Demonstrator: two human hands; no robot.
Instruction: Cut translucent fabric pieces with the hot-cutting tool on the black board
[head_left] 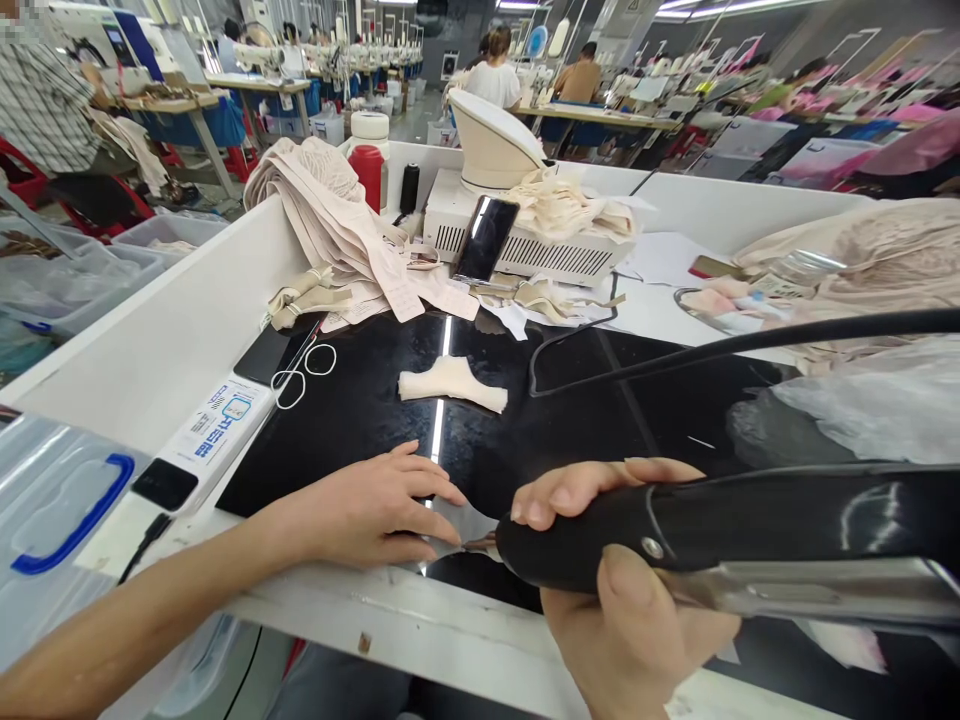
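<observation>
My right hand [630, 590] is wrapped round a black handheld tool [720, 520] with a metal lever along its lower side. The tool's thin metal tip points left, close to the fingertips of my left hand [397, 505]. That hand lies palm down with its fingers spread, on or beside a small translucent piece [469, 525] on the black table surface [337, 420]. Beyond both hands a small cream fabric piece [452, 383] lies flat, with a raised middle and two side arms.
Beige straps [337, 215] lie at the back left, near a red spool [367, 178]. A phone [486, 238] leans on a white vented box [570, 255]. A black cable [712, 350] crosses the right side, by plastic bags [877, 395]. White box [221, 425] at left.
</observation>
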